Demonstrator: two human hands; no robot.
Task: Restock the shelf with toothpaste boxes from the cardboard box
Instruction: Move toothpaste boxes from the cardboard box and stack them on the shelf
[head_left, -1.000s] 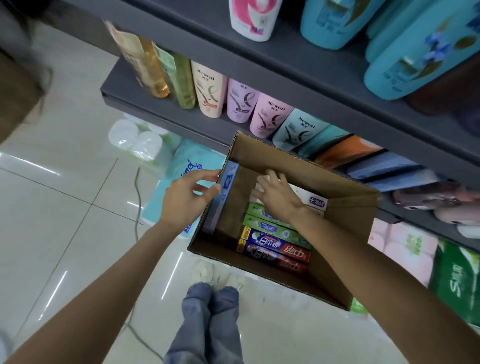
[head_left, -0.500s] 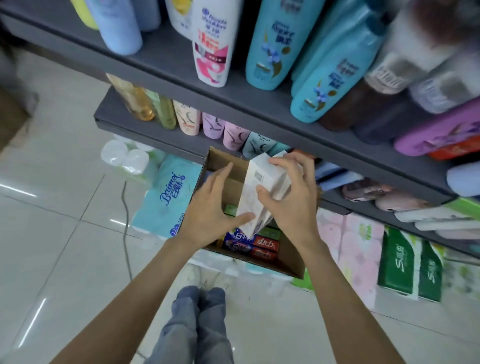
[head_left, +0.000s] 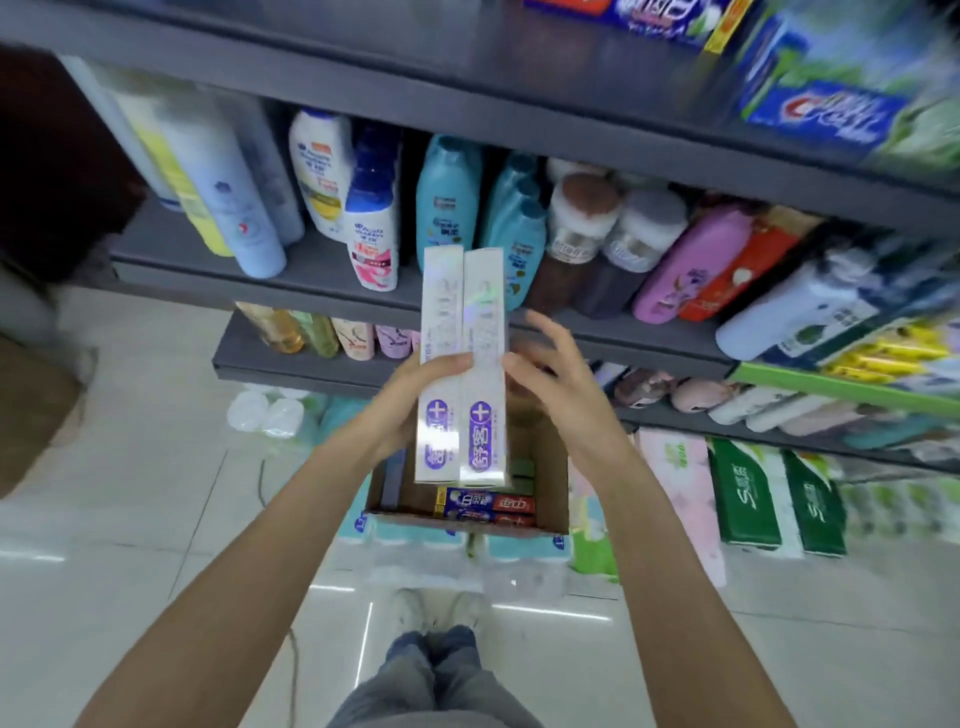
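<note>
toothpaste boxes (head_left: 461, 364) stand upright, side by side, pinched in left hand (head_left: 400, 405); right hand (head_left: 561, 384) spread open.

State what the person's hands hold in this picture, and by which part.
The left hand grips two white toothpaste boxes side by side around their middle, thumb across the front. The right hand is open beside them.

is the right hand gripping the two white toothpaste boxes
No, the left hand holds the two white toothpaste boxes, while the right hand is open beside them with fingers spread.
</note>
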